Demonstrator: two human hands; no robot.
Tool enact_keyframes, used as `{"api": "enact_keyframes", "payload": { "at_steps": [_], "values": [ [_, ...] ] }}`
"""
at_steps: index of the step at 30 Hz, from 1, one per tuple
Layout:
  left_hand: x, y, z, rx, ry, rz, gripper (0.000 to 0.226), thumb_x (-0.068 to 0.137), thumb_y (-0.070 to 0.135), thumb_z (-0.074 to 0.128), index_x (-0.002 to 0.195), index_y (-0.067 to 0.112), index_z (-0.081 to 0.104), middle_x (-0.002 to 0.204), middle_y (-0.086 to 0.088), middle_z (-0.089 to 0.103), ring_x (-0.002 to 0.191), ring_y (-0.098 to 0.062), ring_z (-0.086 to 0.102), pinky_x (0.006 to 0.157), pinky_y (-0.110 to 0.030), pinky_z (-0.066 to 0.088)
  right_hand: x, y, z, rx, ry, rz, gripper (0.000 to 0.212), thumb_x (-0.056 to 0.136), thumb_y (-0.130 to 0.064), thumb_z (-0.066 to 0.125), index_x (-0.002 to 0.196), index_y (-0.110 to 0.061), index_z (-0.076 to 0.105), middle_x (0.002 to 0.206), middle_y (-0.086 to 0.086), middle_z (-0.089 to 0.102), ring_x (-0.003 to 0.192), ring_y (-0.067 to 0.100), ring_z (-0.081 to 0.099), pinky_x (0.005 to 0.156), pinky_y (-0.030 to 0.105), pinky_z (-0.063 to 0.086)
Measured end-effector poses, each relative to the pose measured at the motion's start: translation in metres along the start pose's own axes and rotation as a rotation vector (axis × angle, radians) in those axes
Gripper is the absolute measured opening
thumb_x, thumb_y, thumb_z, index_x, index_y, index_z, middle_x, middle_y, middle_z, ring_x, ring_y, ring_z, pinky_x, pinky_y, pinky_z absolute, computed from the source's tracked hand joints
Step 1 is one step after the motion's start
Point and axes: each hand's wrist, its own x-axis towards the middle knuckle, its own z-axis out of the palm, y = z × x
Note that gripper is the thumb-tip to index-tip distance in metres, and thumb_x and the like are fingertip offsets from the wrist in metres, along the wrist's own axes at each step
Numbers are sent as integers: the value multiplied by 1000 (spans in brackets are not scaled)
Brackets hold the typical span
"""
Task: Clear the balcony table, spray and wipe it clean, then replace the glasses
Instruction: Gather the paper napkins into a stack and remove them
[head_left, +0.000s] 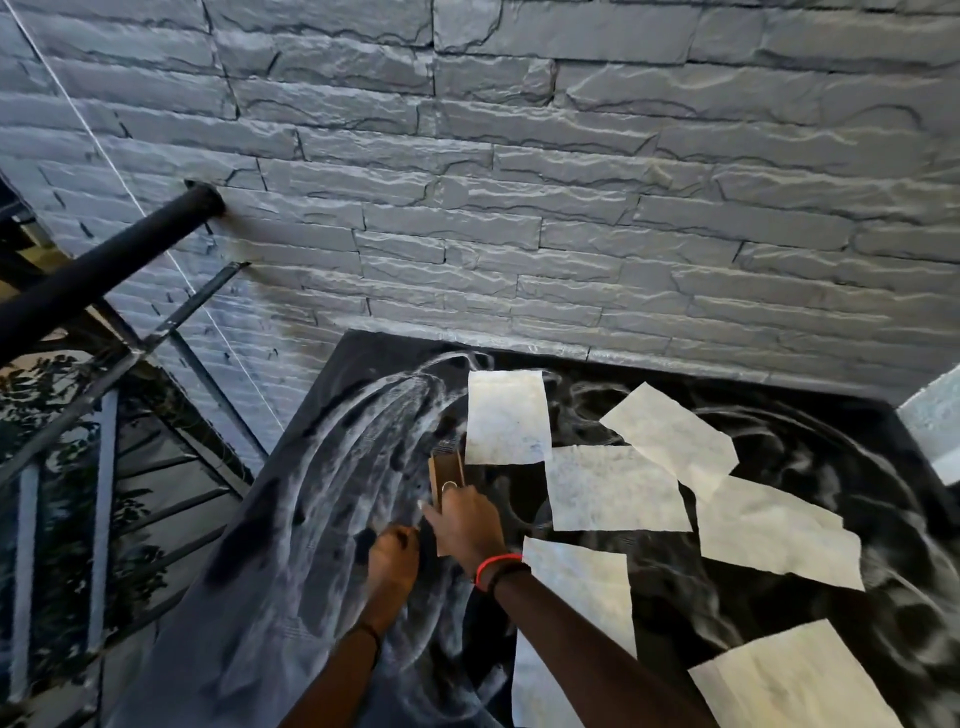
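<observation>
head view: the black desk (779, 431) stands against the grey stone wall (519, 182), and its top is smeared with white, soapy swirls. the right hand (465, 525) grips a brown card-like piece (445, 470); what it is i cannot tell. the piece's long axis runs from that hand away toward the wall. just left of the brown piece and nearer the person, the left hand (393, 553) sits knuckles up with its fingers curled. whether it holds anything cannot be told. right of the brown piece, six white paper sheets (613, 488) lie flat on the wet top, the closest one just beside its far end. the wipe looks only partly done. the thickest streaks lie left of the brown piece, so the left hand is nearer them and the right hand is nearer the sheets.
</observation>
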Motion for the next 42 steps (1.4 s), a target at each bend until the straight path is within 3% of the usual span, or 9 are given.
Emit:
{"api": "enact_keyframes", "payload": {
  "at_steps": [9,15,17,20,25,29,32,37,42],
  "values": [
    [-26,4,39,147,32,163,32,93,32,56,69,12,63,74,-20,67,74,-39,64,60,-36,47,-33,84,-40,198,116,228,32,91,-42,49,83,-13,59,83,11,68,81,29,64,71,33,53],
    [-59,25,74,37,27,95,35,97,27,50,108,-4,62,107,-27,65,104,-45,59,84,-41,45,-73,178,-64,415,112,496,27,88,-42,47,76,-19,56,79,12,69,74,30,68,60,32,57],
    [-68,27,84,30,-40,93,36,99,27,46,115,-2,58,113,-22,62,109,-40,57,86,-34,42,-89,206,-71,429,171,531,28,86,-42,47,77,-17,58,80,14,69,74,31,68,68,40,58],
    [-90,36,112,42,-181,164,27,99,29,43,105,8,58,106,-17,62,103,-34,59,83,-30,42,-127,250,-93,369,273,603,27,89,-32,50,81,-10,64,81,16,68,79,34,65,75,43,55],
    [-111,57,154,19,-210,395,33,97,16,51,66,18,40,57,1,44,54,-14,47,55,-27,39,-176,307,-114,173,432,700,10,84,-3,58,78,2,65,81,22,67,82,39,63,75,42,49],
    [-129,83,191,29,-423,482,21,97,22,51,77,16,50,68,-1,53,66,-15,56,60,-23,45,-211,356,-113,120,436,763,7,70,13,63,76,9,62,78,28,64,81,44,61,73,45,47],
    [-144,93,221,86,-522,572,16,97,23,51,91,9,57,85,-5,61,80,-14,60,72,-25,50,-221,372,-112,112,386,778,16,74,7,65,89,9,63,94,27,64,94,43,59,82,43,47],
    [-167,105,260,85,-565,686,12,96,16,52,90,8,57,85,-2,58,79,-13,58,72,-23,48,-216,386,-104,149,337,751,31,82,-13,68,106,5,62,111,25,60,114,41,49,99,40,40],
    [-178,107,281,135,-559,748,10,95,13,51,90,8,57,85,2,53,80,-11,55,72,-21,46,-211,387,-108,104,343,669,14,78,0,65,88,10,62,94,29,60,98,45,54,90,44,43]
  ]
}}
